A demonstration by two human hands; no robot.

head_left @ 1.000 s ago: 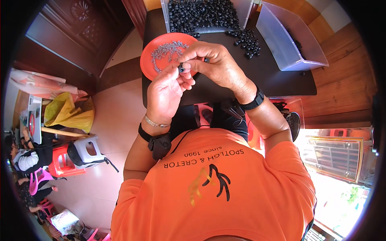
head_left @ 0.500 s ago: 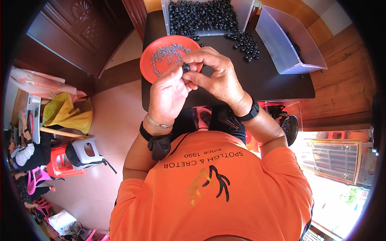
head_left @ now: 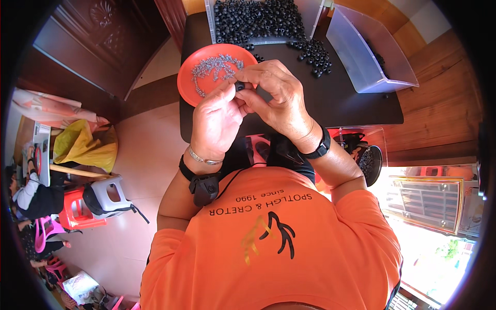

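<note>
Orange short-sleeved shirt [head_left: 268,232] nearest. Beyond, bare left hand [head_left: 217,116] and bare right hand [head_left: 281,95], fingertips meeting, both pinching small black rounded piece [head_left: 239,86]; exact finger contact partly hidden. Behind hands, on dark flat table [head_left: 351,106]: round red plate [head_left: 185,77] holding tiny silvery bits [head_left: 212,66]. Farther: loose heap of black pieces [head_left: 314,57], clear plastic bin [head_left: 316,20] piled with more.

It looks like a room in a home, used as a small workshop. Beyond the right grip [head_left: 281,101], a dark table [head_left: 356,108] carries a clear bin [head_left: 313,16] heaped with small black parts [head_left: 258,20]. Far to the grip's left are a carved wooden door [head_left: 90,41], a red plastic stool [head_left: 85,223] and a tiled floor [head_left: 134,155]; wood-grained panelling [head_left: 434,113] lies to its right.
</note>
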